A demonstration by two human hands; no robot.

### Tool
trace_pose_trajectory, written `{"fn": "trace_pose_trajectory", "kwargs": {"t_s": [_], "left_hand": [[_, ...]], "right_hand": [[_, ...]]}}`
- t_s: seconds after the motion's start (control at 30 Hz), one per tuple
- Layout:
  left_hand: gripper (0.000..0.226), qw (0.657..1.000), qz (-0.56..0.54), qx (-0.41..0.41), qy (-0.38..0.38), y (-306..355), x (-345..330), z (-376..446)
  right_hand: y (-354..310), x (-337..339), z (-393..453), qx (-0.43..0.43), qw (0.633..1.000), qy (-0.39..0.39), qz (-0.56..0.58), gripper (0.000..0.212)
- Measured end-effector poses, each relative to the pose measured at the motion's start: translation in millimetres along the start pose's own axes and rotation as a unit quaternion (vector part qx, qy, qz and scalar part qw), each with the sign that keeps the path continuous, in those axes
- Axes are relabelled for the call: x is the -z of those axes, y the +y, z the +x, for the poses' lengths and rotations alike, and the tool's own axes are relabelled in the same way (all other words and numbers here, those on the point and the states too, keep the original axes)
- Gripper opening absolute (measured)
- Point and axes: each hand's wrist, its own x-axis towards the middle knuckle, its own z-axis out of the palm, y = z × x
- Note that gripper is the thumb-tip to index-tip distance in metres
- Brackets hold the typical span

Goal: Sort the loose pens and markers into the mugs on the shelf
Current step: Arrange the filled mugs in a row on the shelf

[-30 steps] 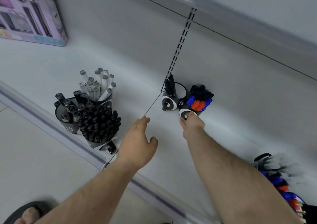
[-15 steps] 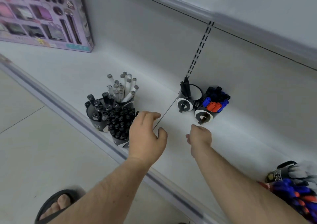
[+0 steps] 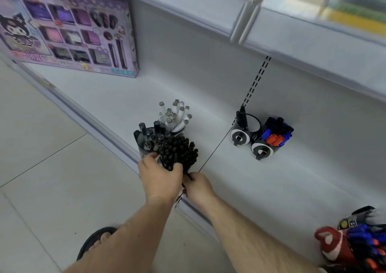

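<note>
Hands first: my left hand [image 3: 160, 178] is curled round the near side of the mug of black pens [image 3: 179, 152], thumb on its right side and fingers wrapped to the left, gripping it at the near edge of the white shelf [image 3: 104, 97]. My right hand [image 3: 197, 187] sits just beside it, touching the left hand, with fingers bent in toward the base of that same mug; they seem to pinch something dark there, but I cannot tell what, since the left hand covers most of it.

That mug is packed tight with black caps. Touching it on its left is a mug of dark, silver-tipped markers [image 3: 149, 135], and just behind the pair stands a mug of white markers with grey caps [image 3: 176, 116].

Further right, well apart from this cluster and against the back wall, a black-and-white mug holding a couple of black pens [image 3: 244, 126] touches a second mug filled with blue, red and black markers [image 3: 275, 134].

At the near right corner I see a red mug [image 3: 334, 245] crammed with blue and red markers, blurred. A purple boxed set [image 3: 69, 34] stands far left on the shelf. A sandalled foot [image 3: 98, 241] shows on the tiled floor.
</note>
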Motion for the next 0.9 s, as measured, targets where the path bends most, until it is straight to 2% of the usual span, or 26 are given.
{"fn": "trace_pose_trajectory", "kwargs": {"t_s": [0.1, 0.2, 0.37, 0.5, 0.67, 0.77, 0.9], "left_hand": [[0.077, 0.998, -0.021, -0.008, -0.051, -4, -7, -4], [0.078, 0.995, -0.038, -0.033, -0.09, 5, -19, -7], [0.077, 0.985, -0.027, -0.099, -0.141, 38, -57, -33], [0.076, 0.963, -0.028, -0.126, -0.238, 56, -92, -53], [0.124, 0.911, -0.057, -0.133, -0.387, 70, -118, -76], [0.13, 0.903, -0.064, -0.144, -0.4, 70, -129, -79], [0.124, 0.905, -0.06, -0.126, -0.401, 64, -134, -75]], "right_hand": [[2, -5, -8, -0.016, 0.998, 0.033, 0.047, 0.027], [9, -3, -23, -0.01, 0.994, 0.086, 0.062, 0.023], [19, 36, -55, -0.005, 0.983, 0.161, 0.091, 0.022], [27, 74, -66, -0.051, 0.964, 0.223, 0.132, 0.025], [46, 124, -70, -0.121, 0.915, 0.304, 0.237, 0.024], [55, 157, -60, -0.143, 0.883, 0.344, 0.285, 0.024], [67, 200, -28, -0.169, 0.85, 0.391, 0.312, 0.017]]}}
